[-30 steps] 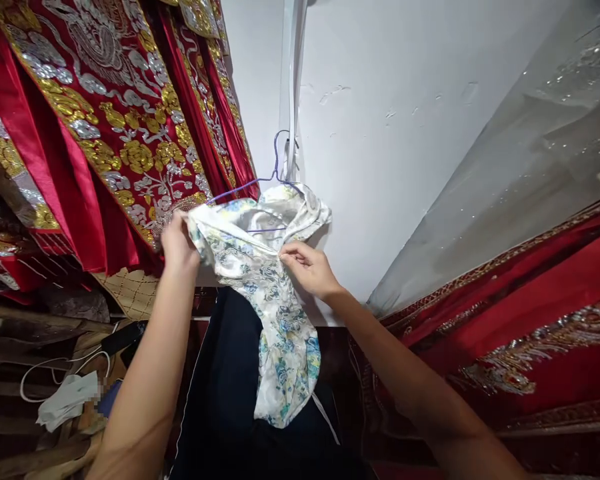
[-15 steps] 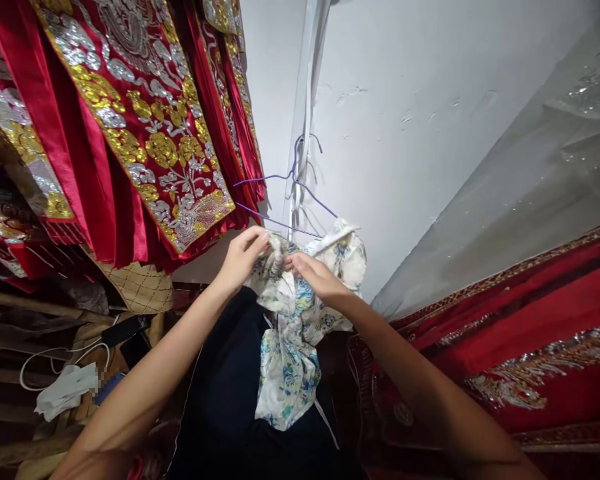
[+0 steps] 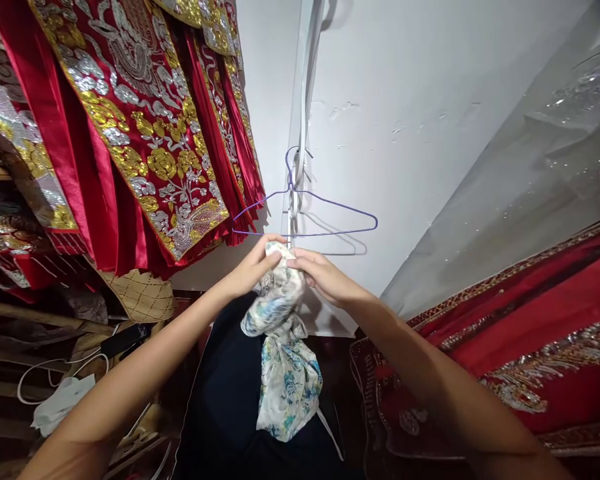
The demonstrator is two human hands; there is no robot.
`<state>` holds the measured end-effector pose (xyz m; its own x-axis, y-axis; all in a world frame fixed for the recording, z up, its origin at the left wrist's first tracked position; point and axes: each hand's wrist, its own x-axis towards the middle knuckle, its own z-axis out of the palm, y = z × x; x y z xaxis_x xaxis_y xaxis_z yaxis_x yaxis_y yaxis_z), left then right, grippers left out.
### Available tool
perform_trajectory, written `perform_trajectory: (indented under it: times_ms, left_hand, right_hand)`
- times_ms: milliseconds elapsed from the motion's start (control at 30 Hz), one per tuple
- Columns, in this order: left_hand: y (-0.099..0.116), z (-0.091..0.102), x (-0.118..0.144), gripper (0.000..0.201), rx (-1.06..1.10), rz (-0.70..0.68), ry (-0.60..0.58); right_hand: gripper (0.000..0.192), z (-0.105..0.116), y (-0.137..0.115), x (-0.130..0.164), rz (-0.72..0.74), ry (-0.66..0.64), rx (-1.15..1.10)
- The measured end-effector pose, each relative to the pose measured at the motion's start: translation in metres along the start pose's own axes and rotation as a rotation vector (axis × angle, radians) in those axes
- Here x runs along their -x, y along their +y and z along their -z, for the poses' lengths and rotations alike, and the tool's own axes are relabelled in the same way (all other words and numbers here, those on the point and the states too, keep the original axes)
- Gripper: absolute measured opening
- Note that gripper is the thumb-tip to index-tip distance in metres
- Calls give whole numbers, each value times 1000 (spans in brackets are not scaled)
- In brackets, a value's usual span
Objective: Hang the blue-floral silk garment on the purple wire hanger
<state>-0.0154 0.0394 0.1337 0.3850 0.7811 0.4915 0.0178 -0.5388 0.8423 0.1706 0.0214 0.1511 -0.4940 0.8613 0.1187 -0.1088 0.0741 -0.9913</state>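
A white garment with a blue and green floral print (image 3: 290,387) hangs bunched from both hands, its lower part over dark cloth on my lap. My left hand (image 3: 260,267) pinches its top edge between thumb and fingers. Close beside it, my right hand (image 3: 323,272) grips the same bunched top. The middle of the garment is blurred by motion. Just behind my fingers hangs a bare purple wire hanger (image 3: 333,200), hooked on a pale vertical strip (image 3: 305,73) against the wall.
Red costumes with gold and silver sequins (image 3: 165,160) hang at the left. On the right, clear plastic sheeting (image 3: 480,207) covers the wall above red beaded cloth (image 3: 545,327). A white cable (image 3: 30,373), a white tissue (image 3: 63,403) and a black device (image 3: 123,339) lie at lower left.
The garment has come off the purple hanger, which now shows whole. Both hands have drawn closer together, gathering the garment's top, and its right side has dropped inward.
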Motion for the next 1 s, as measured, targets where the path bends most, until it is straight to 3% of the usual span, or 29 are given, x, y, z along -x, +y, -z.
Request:
perform_trajectory:
  times_ms: [33, 133, 200, 300, 367, 433, 500, 600, 633, 700, 767, 833, 900, 1000]
  left_hand:
    - [-4, 0, 7, 44, 14, 41, -71]
    - [-13, 0, 31, 39, 63, 228, -444]
    - [-18, 4, 42, 36, 53, 301, -567]
    - [-23, 12, 45, 31, -11, 220, -391]
    - [-20, 12, 36, 33, -46, 140, -267]
    - [-14, 5, 24, 49, -74, 67, -212]
    - [-8, -7, 14, 49, -96, 9, -223]
    - [-5, -20, 10, 30, -93, 39, -334]
    - [-6, -21, 11, 34, -81, 70, -344]
    - [-10, -14, 15, 41, -41, 135, -294]
    - [-12, 1, 19, 43, -11, 197, -225]
    - [-10, 21, 22, 42, -64, 240, -231]
    - [-4, 41, 24, 39, -214, 238, -278]
    - [3, 66, 29, 35, -568, 194, -332]
  right_hand:
    - [23, 4, -7, 2, -6, -5, -42]
    - [37, 27, -34, 9, 52, -52, -18]
    - [47, 45, -50, 11, 137, -35, 76]
    - [43, 58, -63, 10, 261, 32, 252]
    - [34, 51, -63, 9, 316, 36, 404]
    - [25, 39, -61, 8, 373, -13, 538]
    - [23, 29, -59, 8, 431, -82, 604]
    - [24, 32, -62, 10, 503, -105, 638]
    - [23, 39, -62, 10, 530, -42, 672]
    - [23, 57, -59, 7, 586, 199, 801]
    - [23, 79, -50, 1, 618, 499, 934]
    - [21, 100, -35, -7, 596, 685, 1007]
    - [22, 117, -17, -16, 550, 745, 1041]
    - [32, 130, 7, -29, 490, 721, 1091]
